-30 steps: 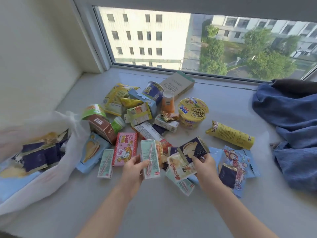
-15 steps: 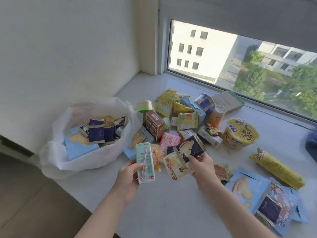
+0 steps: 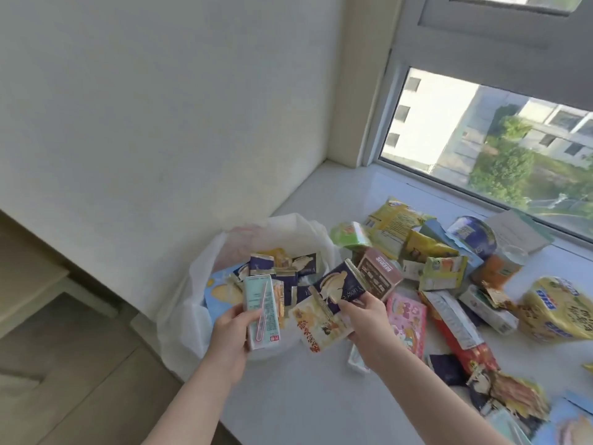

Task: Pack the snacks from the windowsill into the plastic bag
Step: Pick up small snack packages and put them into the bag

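Both hands have swung left since half a second ago, and my view has turned with them: where they were over the middle of the snack pile, the left hand (image 3: 232,329) and the right hand (image 3: 369,319) now hang at the mouth of the plastic bag (image 3: 189,303). From my end I see the left fingers clamped on a mint-green drink carton (image 3: 261,311) with a pink straw on its face, held upright over the bag's near rim, thumb on the front. The right fingers pinch two things fanned together: a navy packet (image 3: 337,285) on top and a pale packet with orange print (image 3: 316,326) below it, both at the right edge of the bag's opening. The bag sits at the left end of the windowsill (image 3: 305,390), close to the wall, its mouth gaping upward. Inside lie several dark blue packets (image 3: 261,263) and a pale blue packet (image 3: 221,292). The other snacks remain spread on the windowsill to the right of the bag: a brown box (image 3: 380,277) just beside it and partly behind the navy packet, a green-lidded tub (image 3: 349,234) further back, a pink box (image 3: 406,322) just right of my right hand, a long red-and-white packet (image 3: 455,326) next to that, and a yellow bowl (image 3: 558,311) near the right edge of view.
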